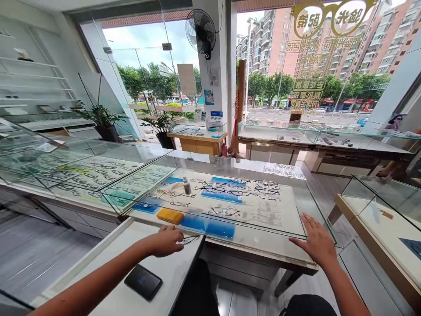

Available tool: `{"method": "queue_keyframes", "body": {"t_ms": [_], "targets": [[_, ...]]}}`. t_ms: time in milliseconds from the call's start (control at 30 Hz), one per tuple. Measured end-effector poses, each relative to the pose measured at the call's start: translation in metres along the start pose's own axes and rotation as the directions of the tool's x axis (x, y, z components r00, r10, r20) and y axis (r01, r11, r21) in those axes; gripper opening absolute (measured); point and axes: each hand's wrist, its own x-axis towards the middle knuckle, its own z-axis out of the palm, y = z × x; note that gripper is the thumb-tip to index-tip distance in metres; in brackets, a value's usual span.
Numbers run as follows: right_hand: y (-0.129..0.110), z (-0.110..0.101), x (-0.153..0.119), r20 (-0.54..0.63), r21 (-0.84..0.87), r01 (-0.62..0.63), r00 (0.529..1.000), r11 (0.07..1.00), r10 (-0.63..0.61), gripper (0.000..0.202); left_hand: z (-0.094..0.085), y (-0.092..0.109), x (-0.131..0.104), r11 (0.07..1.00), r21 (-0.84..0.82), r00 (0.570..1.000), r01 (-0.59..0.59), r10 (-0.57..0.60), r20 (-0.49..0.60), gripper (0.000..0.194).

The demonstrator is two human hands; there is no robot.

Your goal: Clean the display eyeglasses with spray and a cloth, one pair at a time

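Observation:
My left hand [167, 241] is at the far right part of a white tray-like surface [131, 245], its fingers curled round one end of a pair of eyeglasses [191, 239]. The other end of that pair sticks out to the right of the fingers. My right hand [314, 239] lies with fingers spread at the front right edge of the glass showcase [256, 243]. Inside the showcase, rows of eyeglasses [226, 189] rest on a pale mat with blue sheets. A small spray bottle [186, 185] stands to their left, and a folded yellow cloth [170, 215] is near the front.
A dark phone [144, 281] lies on the white surface below my left forearm. More glass cases [82, 175] with eyeglasses extend to the left. Another glass showcase [378, 215] is on the right. Potted plants [162, 131] and a wall fan [200, 33] are by the windows.

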Motion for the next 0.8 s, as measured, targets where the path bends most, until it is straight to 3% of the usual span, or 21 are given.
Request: {"method": "queue_keyframes", "body": {"t_ms": [67,133,233,300,367,500,633,800], "targets": [[0.001,0.001,0.0,0.0,0.0,0.004,1.0,1.0,-0.004,0.109,-0.031,0.009,-0.024,0.992,-0.082,0.989,-0.093,0.101,0.111,0.03],[0.002,0.002,0.0,-0.006,0.0,0.009,1.0,1.0,-0.009,0.11,-0.064,0.016,-0.039,0.967,-0.202,0.973,-0.157,0.186,0.136,0.032],[0.003,0.003,0.0,-0.015,0.008,0.011,1.0,1.0,-0.011,0.108,-0.11,0.025,-0.038,0.929,-0.26,0.963,-0.263,0.268,-0.017,0.04],[0.003,0.002,0.0,-0.015,0.017,0.006,1.0,1.0,-0.006,0.106,-0.133,0.032,-0.021,0.943,-0.161,0.953,-0.292,0.273,-0.131,0.048],[0.002,0.001,0.0,-0.004,0.022,-0.001,1.0,1.0,0.002,0.106,-0.149,0.04,0.007,0.969,-0.004,0.933,-0.247,0.236,-0.272,0.052],[0.001,-0.001,0.001,0.018,0.015,-0.013,1.0,1.0,0.013,0.107,-0.169,0.054,0.078,0.984,0.165,0.899,-0.064,0.128,-0.419,0.052],[0.001,-0.002,0.001,-0.005,0.0,0.001,1.0,1.0,-0.001,0.107,-0.173,0.055,0.138,0.975,0.215,0.909,0.058,0.037,-0.415,0.047],[-0.001,-0.002,0.002,-0.034,-0.002,0.007,0.999,1.0,-0.007,0.103,-0.162,0.041,0.183,0.974,0.212,0.925,0.077,0.009,-0.379,0.044]]}}
